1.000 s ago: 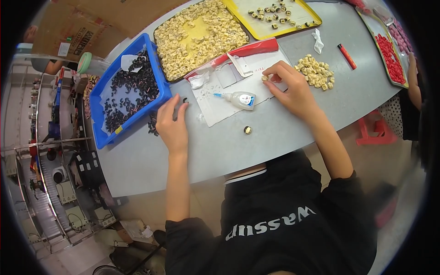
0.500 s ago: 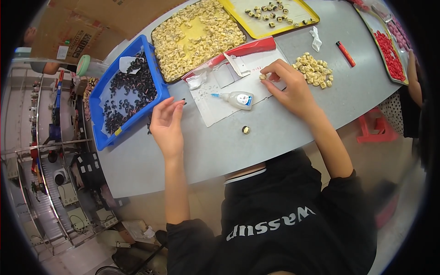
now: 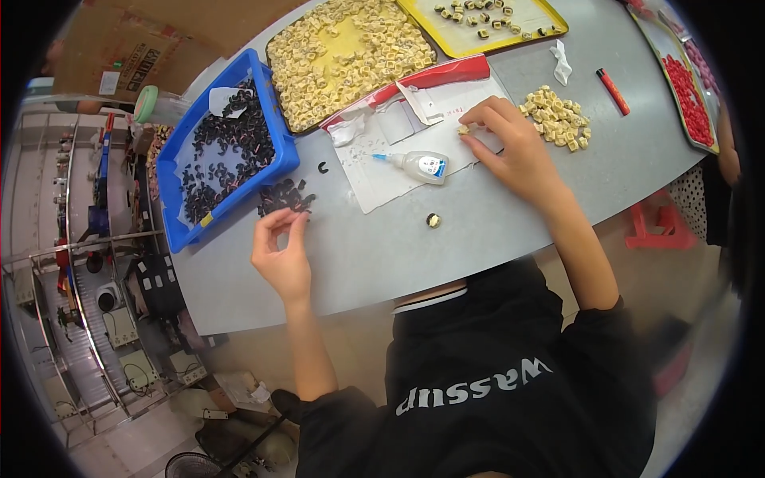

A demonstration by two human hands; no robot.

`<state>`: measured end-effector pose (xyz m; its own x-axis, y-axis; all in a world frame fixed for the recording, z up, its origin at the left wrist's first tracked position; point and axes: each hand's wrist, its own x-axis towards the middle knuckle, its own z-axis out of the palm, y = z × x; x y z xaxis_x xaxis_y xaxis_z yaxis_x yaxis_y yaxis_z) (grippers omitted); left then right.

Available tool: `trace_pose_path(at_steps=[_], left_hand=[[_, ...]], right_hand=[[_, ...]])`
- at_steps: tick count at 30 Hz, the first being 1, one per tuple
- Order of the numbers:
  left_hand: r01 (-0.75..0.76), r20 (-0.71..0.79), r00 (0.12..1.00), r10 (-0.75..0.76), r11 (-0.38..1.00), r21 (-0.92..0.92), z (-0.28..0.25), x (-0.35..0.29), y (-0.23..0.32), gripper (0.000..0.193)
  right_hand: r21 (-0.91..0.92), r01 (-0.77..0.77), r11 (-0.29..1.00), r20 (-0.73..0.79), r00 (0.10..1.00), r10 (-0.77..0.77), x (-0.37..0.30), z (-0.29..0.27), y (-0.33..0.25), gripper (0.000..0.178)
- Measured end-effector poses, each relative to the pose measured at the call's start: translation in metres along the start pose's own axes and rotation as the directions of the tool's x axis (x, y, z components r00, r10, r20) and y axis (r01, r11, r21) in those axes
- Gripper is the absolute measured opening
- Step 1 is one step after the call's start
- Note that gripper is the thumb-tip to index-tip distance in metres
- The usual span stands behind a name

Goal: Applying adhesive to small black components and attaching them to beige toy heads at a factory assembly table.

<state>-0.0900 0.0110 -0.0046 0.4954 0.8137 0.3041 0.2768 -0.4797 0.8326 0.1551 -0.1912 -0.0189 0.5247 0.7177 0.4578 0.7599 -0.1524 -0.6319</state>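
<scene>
Assembly step in hand. Left hand [image 3: 280, 253] pinching a small black clip near the loose black pile [image 3: 284, 196], centre-left. Right hand [image 3: 510, 147] gripping a small cream square piece [image 3: 463, 129] over white paper [image 3: 398, 159], upper centre. Next: bringing both parts together precisely.

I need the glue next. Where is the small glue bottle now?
In the head view, the glue bottle lies on its side on the white paper sheet, just left of the right hand.
</scene>
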Motion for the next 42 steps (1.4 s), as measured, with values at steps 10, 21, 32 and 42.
trace_pose_path(at_steps=[10,21,32,42], left_hand=[[-0.153,-0.017,0.987,0.16,0.964,0.216,-0.005,-0.004,-0.011,0.014],[-0.304,0.107,0.952,0.286,0.852,0.426,-0.007,-0.004,-0.009,0.017],[-0.322,0.281,0.935,0.218,0.853,0.41,-0.008,0.001,-0.006,0.015],[-0.344,0.351,0.907,0.233,0.891,0.298,-0.002,0.004,-0.005,0.021]], right_hand=[[-0.037,-0.014,0.999,0.029,0.999,0.015,-0.001,-0.001,-0.001,0.016],[-0.046,0.026,0.999,-0.035,0.999,-0.027,0.001,0.0,-0.004,0.02],[-0.042,0.159,0.986,0.15,0.977,-0.152,0.003,0.015,-0.048,0.031],[-0.128,0.178,0.976,0.179,0.972,-0.154,0.007,0.027,-0.049,0.033]])
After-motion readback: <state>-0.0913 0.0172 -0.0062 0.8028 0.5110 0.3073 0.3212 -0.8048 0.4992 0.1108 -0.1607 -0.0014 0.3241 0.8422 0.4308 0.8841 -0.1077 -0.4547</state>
